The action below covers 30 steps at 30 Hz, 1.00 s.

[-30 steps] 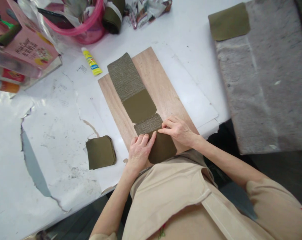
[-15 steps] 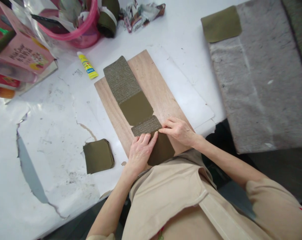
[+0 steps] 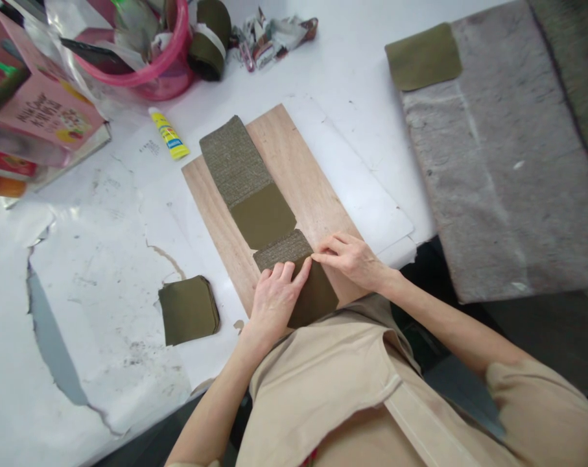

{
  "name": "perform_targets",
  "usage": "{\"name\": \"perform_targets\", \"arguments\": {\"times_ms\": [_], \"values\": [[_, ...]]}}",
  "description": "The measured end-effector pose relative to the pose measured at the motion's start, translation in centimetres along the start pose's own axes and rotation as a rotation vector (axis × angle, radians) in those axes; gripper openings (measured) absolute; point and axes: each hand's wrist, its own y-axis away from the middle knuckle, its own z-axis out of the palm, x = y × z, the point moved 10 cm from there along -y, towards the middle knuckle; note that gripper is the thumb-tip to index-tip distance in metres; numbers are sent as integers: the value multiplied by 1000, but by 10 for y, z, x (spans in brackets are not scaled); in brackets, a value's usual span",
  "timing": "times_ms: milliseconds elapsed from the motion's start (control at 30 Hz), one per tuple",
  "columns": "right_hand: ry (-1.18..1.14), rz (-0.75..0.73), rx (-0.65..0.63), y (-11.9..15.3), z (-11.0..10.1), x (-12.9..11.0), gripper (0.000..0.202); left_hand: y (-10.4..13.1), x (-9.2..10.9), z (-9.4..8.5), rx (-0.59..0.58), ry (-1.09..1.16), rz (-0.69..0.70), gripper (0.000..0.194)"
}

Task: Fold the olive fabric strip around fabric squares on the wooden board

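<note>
A wooden board (image 3: 317, 168) lies on the table with olive leather-like pieces on it. The upper piece (image 3: 264, 217) shows a smooth olive section and a rough, speckled one. Closer to my body lies another olive piece (image 3: 317, 292), smooth side up, its far edge along a speckled strip (image 3: 284, 250). My left hand (image 3: 274, 295) rests flat on this nearer piece, fingers spread, index finger along its far edge. Thumb and finger of my right hand (image 3: 349, 259) are pinched together at its right corner, beside my left index fingertip. My apron hides the near end.
Left of the board is a stack of olive pieces (image 3: 189, 311). A yellow glue tube (image 3: 170, 134), a pink basket (image 3: 177, 74), an olive roll (image 3: 209, 42) and crumpled scraps (image 3: 277, 39) lie farther back. A grey padded surface (image 3: 507, 168) holds another olive piece (image 3: 423, 57) at right.
The whole view has shifted slightly. Both hands stay at the far edge of the nearer olive piece, with the pinching right fingers barely moved.
</note>
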Motion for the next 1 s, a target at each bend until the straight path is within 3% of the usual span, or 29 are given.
{"name": "perform_targets", "arguments": {"times_ms": [267, 600, 800, 1000], "values": [[-78, 195, 35, 11, 2, 19, 23, -4, 3, -3, 1, -26, -11, 62], [-143, 268, 55, 5, -3, 21, 24, 39, -12, 17, 363, 192, -99, 46], [-85, 235, -102, -16, 9, -1, 10, 58, -22, 15, 537, 302, -177, 31], [-22, 256, -306, -35, 23, -1, 10, 69, -31, 11, 630, 365, -248, 20]]}}
